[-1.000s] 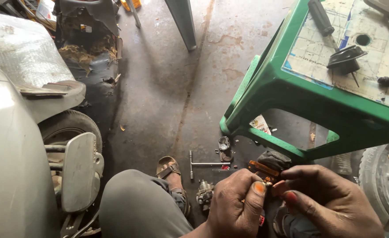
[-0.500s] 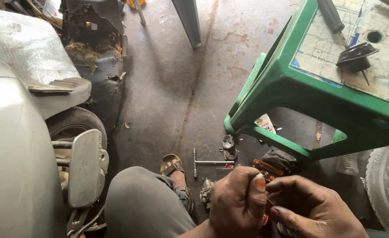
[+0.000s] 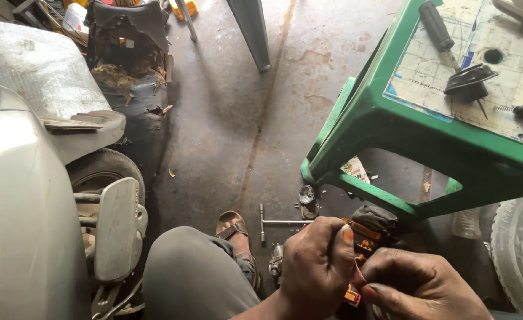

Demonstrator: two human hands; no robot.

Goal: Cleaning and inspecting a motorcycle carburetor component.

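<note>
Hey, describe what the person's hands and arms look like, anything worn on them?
Both are bare: no gloves, rings or watch on the left hand or right hand. No sleeves show at the wrists. The nails are painted orange-red.

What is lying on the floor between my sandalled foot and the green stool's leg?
In the head view, a T-shaped metal wrench lies between the sandalled foot and the green stool.

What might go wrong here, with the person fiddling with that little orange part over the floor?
The small orange part, pinched between left hand and right hand, might slip and fall among the loose bits by the T-handle wrench. The sandalled foot sits close to that wrench and could knock it. The screwdriver on the green stool might roll off.
</note>
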